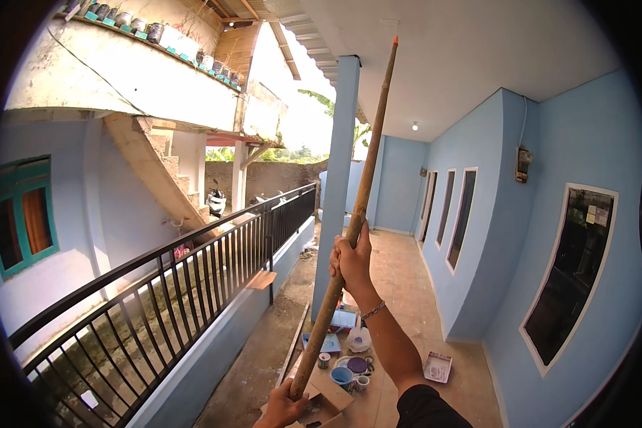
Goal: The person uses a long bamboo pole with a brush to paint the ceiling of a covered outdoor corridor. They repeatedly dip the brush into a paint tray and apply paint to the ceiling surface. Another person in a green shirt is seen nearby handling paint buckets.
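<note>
Both my hands are closed around a long bamboo pole (373,167) that slants up and away toward the white ceiling (464,36). Higher on the shaft, my right hand (352,258) wraps it at mid-length. My left hand (285,408) grips the pole close to its lower end, at the bottom of the view. An orange piece (395,41) caps the far tip, beside a pale shape against the ceiling that is too faint to name.
Below the pole are a blue bucket (340,376), a cardboard box (322,408), a plastic bag (359,339) and a paint tray (437,367). A blue pillar (344,128) and black railing (221,257) stand left; a blue wall (513,285) with windows stands right.
</note>
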The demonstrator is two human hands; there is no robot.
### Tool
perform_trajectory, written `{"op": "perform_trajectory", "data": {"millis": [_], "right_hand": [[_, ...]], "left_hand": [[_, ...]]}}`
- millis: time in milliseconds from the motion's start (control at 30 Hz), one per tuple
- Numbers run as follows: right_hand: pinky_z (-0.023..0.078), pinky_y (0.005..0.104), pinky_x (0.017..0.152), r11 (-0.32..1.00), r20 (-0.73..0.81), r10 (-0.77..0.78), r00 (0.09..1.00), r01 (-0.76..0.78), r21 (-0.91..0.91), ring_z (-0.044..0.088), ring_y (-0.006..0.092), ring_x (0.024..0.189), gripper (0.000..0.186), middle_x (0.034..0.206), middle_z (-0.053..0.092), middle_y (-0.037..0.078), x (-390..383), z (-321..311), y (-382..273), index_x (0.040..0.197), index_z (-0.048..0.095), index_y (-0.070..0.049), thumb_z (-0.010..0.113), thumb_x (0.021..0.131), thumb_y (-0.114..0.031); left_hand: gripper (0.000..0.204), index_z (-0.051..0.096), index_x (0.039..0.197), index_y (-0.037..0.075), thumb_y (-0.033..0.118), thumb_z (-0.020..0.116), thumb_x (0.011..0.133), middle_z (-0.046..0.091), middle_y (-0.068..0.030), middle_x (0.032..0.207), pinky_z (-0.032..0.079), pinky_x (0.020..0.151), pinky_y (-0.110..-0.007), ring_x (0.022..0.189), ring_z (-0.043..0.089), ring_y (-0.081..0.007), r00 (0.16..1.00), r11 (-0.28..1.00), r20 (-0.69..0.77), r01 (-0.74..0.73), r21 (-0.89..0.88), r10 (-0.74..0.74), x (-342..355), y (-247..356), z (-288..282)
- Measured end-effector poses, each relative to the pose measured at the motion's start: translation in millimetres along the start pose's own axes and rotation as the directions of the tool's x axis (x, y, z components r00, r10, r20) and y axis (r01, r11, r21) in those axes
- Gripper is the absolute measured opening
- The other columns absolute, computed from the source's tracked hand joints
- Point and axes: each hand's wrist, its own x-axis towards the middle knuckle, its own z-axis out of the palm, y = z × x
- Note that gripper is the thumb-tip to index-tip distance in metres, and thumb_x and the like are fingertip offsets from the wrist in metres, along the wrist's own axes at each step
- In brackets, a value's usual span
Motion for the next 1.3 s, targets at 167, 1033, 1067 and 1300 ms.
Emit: {"op": "perform_trajectory", "data": {"millis": [167, 1033, 1067, 1300], "right_hand": [[0.042, 0.0275, 0.034, 0.997, -0.022, -0.067, 0.997, 0.067, -0.027, 0.044, 0.0081, 0.041, 0.073, 0.069, 0.048, 0.001, -139.5, 28.1, 17.4, 0.159, 0.019, -0.018, 0.055, 0.098, -0.005], [0.044, 0.0335, 0.053, 0.643, -0.757, 0.346, 0.555, -0.727, -0.24, 0.052, 0.0101, 0.06, 0.02, 0.067, 0.059, 0.0, -916.2, -114.0, -71.0, 0.084, 0.071, 0.0, 0.077, 0.089, -0.019], [0.044, 0.0337, 0.054, 0.643, -0.782, 0.393, 0.484, -0.752, -0.142, 0.052, 0.0101, 0.06, 0.02, 0.068, 0.06, 0.0, -955.1, -113.0, -82.6, 0.085, 0.071, 0.0, 0.077, 0.088, -0.019], [0.047, 0.0401, 0.052, 0.019, -0.943, 0.323, 0.084, -0.996, -0.082, 0.058, 0.018, 0.054, 0.037, 0.06, 0.062, 0.01, -1148.4, -65.9, -108.4, 0.082, 0.071, 0.003, 0.078, 0.089, -0.032]], "left_hand": [[0.022, 0.062, 0.103, 0.002, 0.016, 0.075, 0.091, 0.065, -0.0089, 0.079, 0.049, 0.06, -0.035, 0.069, 0.06, -0.0167, 0.997, 0.997, 0.055, -0.059, 0.053, 0.056, -115.0, -55.1, -38.7], [0.055, 0.038, 0.133, -0.002, 0.008, 0.074, 0.092, 0.062, -0.0156, 0.116, 0.062, 0.091, -0.047, 0.101, 0.073, -0.0344, 0.24, 0.6, 0.953, 0.795, -0.083, -0.186, -339.4, 5.8, 258.1], [0.051, 0.04, 0.13, 0.0, 0.008, 0.074, 0.092, 0.063, -0.0147, 0.112, 0.062, 0.091, -0.047, 0.101, 0.074, -0.0343, 0.231, 0.589, 0.954, 0.805, -0.078, -0.189, -358.9, -1.7, 272.5], [0.043, 0.043, 0.123, -0.003, 0.002, 0.072, 0.091, 0.066, -0.0173, 0.107, 0.065, 0.083, -0.048, 0.092, 0.075, -0.0359, 0.108, 0.519, 0.868, 0.834, 0.187, -0.484, -436.6, -66.6, 361.1]]}}
